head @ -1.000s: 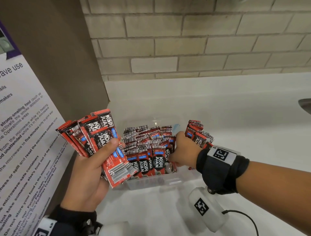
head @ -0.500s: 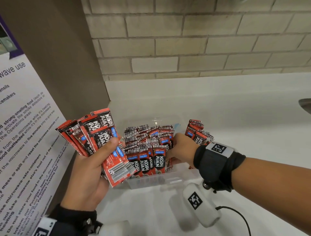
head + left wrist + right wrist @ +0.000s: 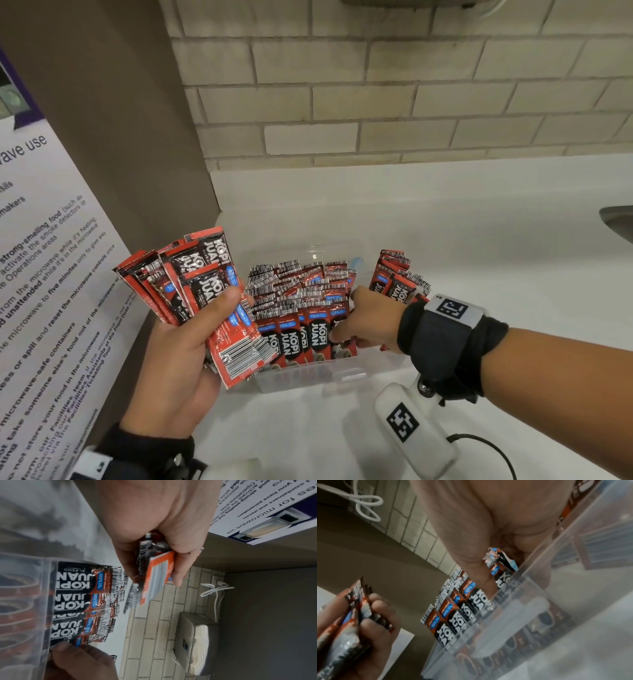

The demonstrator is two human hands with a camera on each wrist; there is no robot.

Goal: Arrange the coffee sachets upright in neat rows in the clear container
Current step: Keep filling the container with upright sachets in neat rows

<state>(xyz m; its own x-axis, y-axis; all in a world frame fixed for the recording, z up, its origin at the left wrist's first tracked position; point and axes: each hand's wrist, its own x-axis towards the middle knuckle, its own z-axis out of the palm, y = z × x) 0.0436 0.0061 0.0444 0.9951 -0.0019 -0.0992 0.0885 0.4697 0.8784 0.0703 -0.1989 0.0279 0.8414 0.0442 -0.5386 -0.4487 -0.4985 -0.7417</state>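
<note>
We found the clear container standing on the white counter, near the corner where the brick wall meets a brown panel. Inside it, coffee sachets stood upright in rows, barcode ends uppermost, with the front row's printed faces turned toward us. The left hand held a fanned bundle of sachets up at the container's left side, thumb clamped across the bundle's face and fingers curled behind it. The right hand reached into the container's right end, thumb lying on the face of the front-row sachet there; from the right wrist view its fingers sat among the sachets against the container wall (whether they actually pinched one we could not tell). A further stack of sachets showed just behind that hand. A printed microwave notice hung at the left.
</note>
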